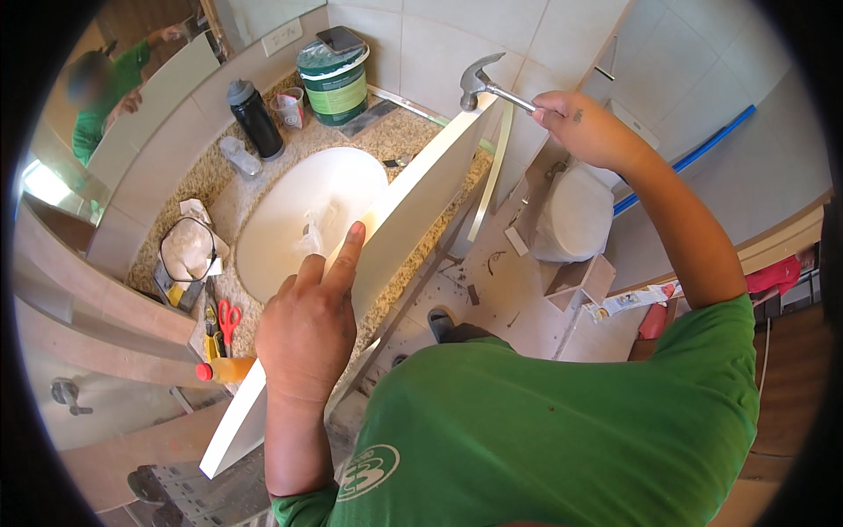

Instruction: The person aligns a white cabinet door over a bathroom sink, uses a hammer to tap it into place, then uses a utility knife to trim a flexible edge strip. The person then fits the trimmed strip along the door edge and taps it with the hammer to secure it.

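A long white board (411, 220) stands on edge, slanting across the sink counter from the lower left to the upper right. My left hand (307, 329) lies over its top edge at the near part, gripping it with the index finger stretched forward along the edge; the thumb is hidden. In my right hand (575, 130) is a claw hammer (477, 84), held by its handle. The hammer's head is at the board's far end, claw upward; I cannot tell whether it touches. A thin pale strip (492, 180) hangs down beside that end.
Around the white basin (272, 215) stand a dark bottle (255, 119), a paper cup (288, 107) and a green bucket (334, 85) with a phone (341, 39) on top. Red scissors (229, 321) and an orange-filled bottle (226, 369) lie near the board. A toilet (575, 215) stands at right; debris litters the floor.
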The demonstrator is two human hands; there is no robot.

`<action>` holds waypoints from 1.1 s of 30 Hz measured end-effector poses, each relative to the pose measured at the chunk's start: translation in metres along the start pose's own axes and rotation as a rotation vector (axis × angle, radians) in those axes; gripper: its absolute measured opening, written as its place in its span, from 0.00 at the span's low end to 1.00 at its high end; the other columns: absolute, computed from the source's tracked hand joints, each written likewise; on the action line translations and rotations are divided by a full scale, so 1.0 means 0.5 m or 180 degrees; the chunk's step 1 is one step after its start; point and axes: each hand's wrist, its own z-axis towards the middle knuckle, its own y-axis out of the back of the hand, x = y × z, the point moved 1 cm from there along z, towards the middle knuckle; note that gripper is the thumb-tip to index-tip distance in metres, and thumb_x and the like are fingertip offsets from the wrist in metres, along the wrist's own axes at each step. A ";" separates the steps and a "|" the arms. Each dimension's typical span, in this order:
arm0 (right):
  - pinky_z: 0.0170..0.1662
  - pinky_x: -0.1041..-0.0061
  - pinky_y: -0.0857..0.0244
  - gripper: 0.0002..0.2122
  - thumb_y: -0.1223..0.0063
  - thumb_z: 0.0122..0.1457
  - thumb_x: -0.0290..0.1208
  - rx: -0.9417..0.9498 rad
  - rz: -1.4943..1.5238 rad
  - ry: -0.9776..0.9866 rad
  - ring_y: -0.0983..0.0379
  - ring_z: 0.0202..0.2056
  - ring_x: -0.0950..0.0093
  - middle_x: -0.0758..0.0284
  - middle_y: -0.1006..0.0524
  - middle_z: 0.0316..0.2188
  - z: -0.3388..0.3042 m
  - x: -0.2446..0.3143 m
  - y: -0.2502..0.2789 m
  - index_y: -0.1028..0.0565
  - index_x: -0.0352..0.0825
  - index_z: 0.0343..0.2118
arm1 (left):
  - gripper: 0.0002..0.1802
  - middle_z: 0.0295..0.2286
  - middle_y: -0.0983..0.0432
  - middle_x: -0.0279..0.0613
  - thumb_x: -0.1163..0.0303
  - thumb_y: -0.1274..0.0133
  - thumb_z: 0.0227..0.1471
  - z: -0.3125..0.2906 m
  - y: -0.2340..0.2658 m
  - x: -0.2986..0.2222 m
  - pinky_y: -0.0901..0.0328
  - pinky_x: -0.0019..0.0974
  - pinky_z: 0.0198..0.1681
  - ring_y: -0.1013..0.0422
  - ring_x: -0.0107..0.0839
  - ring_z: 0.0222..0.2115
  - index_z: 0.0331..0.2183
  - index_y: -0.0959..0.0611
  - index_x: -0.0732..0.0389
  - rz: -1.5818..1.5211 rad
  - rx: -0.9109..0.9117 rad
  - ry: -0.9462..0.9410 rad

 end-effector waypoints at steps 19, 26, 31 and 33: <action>0.30 0.64 0.30 0.16 0.54 0.74 0.40 -0.0434 0.0180 0.0065 0.28 0.21 0.66 0.58 0.24 0.24 0.092 -0.046 -0.124 0.23 0.30 0.39 | 0.30 0.28 0.26 0.36 0.68 0.43 0.61 0.003 -0.003 0.000 0.30 0.45 0.29 0.22 0.39 0.27 0.63 0.21 0.34 0.0003 -0.0038 0.0010; 0.33 0.59 0.32 0.12 0.53 0.73 0.34 0.0160 0.0256 -0.0040 0.25 0.26 0.58 0.53 0.25 0.25 0.001 0.072 -0.141 0.25 0.28 0.40 | 0.35 0.28 0.28 0.37 0.72 0.44 0.56 -0.002 -0.002 -0.001 0.28 0.46 0.28 0.23 0.38 0.26 0.63 0.22 0.35 0.0042 -0.0021 -0.0069; 0.31 0.56 0.33 0.06 0.50 0.69 0.26 -0.0283 0.0132 0.0984 0.27 0.25 0.52 0.52 0.26 0.23 -0.056 0.131 -0.183 0.26 0.28 0.38 | 0.36 0.28 0.28 0.37 0.73 0.45 0.55 -0.003 -0.005 -0.006 0.28 0.46 0.27 0.23 0.38 0.26 0.64 0.23 0.34 0.0092 -0.0014 -0.0099; 0.33 0.52 0.33 0.04 0.50 0.66 0.23 -0.0110 0.0144 0.0978 0.26 0.27 0.49 0.51 0.25 0.24 -0.079 0.147 -0.200 0.26 0.27 0.36 | 0.32 0.27 0.28 0.37 0.69 0.44 0.60 -0.004 -0.007 -0.008 0.30 0.47 0.27 0.23 0.39 0.26 0.63 0.23 0.32 0.0109 -0.0066 -0.0048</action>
